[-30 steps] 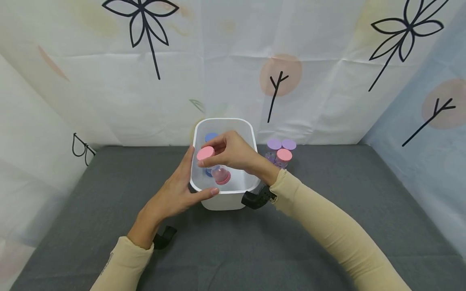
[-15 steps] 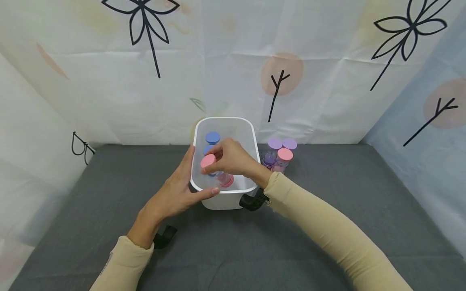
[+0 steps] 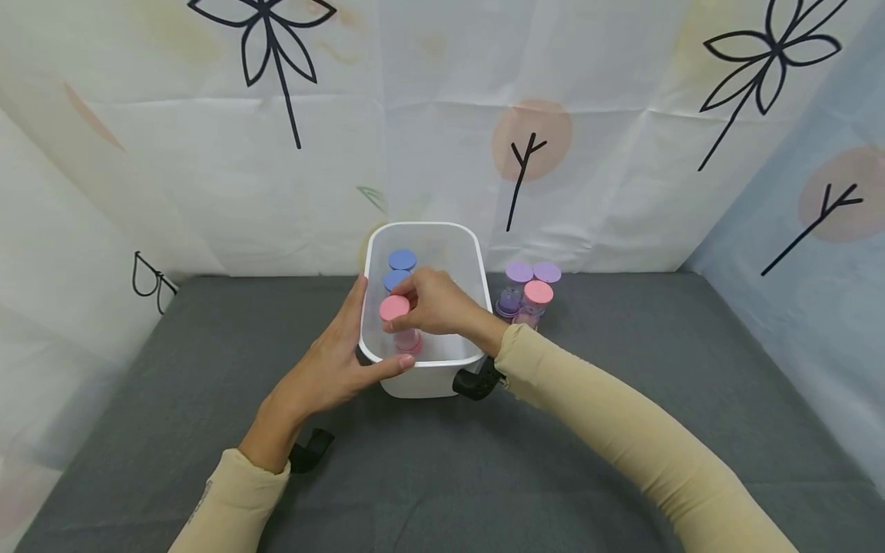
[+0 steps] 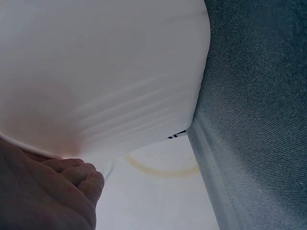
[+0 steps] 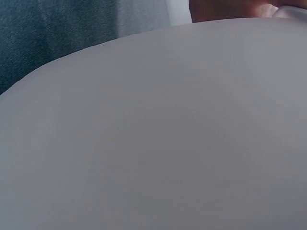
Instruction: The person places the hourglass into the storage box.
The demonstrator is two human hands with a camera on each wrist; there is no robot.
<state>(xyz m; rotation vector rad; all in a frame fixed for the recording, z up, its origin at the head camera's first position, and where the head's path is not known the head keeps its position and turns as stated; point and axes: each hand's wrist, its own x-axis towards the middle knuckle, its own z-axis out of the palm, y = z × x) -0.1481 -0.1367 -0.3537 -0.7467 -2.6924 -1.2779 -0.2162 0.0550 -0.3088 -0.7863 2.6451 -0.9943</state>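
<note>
Bin (image 3: pixel 422 384): plain white. Within the bin's rim: bottle (image 3: pixel 394 308), pink at both ends; two lids (image 3: pixel 402 259), blue. Right of the bin: two caps (image 3: pixel 519 272), lilac; one top (image 3: pixel 538 292), salmon pink. Beneath the bin: worktop (image 3: pixel 429 468), plain dark grey. Behind the bin: backdrop (image 3: pixel 442 146), white, black line-drawn flowers, peach discs. Nearer than the bin: sleeves (image 3: pixel 608 407), plain cream.

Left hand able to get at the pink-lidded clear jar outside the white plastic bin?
Probably not directly: left hand rests on the bin; bin and right hand lie between it and the jar.
</note>
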